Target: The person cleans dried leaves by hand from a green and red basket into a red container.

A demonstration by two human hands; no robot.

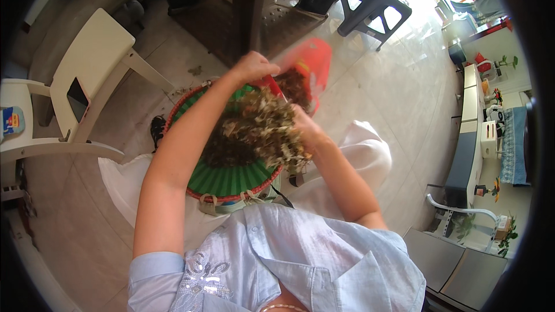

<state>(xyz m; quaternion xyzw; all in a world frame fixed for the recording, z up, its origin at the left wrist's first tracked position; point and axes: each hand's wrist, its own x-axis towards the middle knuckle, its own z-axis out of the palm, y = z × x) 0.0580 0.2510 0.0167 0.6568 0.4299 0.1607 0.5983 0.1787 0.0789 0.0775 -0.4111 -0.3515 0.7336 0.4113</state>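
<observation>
Two grips show: left hand [254,68] pinches red bag [319,60], right hand [306,129] clasps dried leaves [267,130], probably light, brittle, best cupped loosely

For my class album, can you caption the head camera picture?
Right hand holding dried leaves above a green basket, left hand by a red bag.

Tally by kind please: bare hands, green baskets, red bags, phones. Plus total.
Bare hands: 2 (left hand, right hand)
Green basket: 1
Red bag: 1
Phone: 1
Total: 5
</observation>
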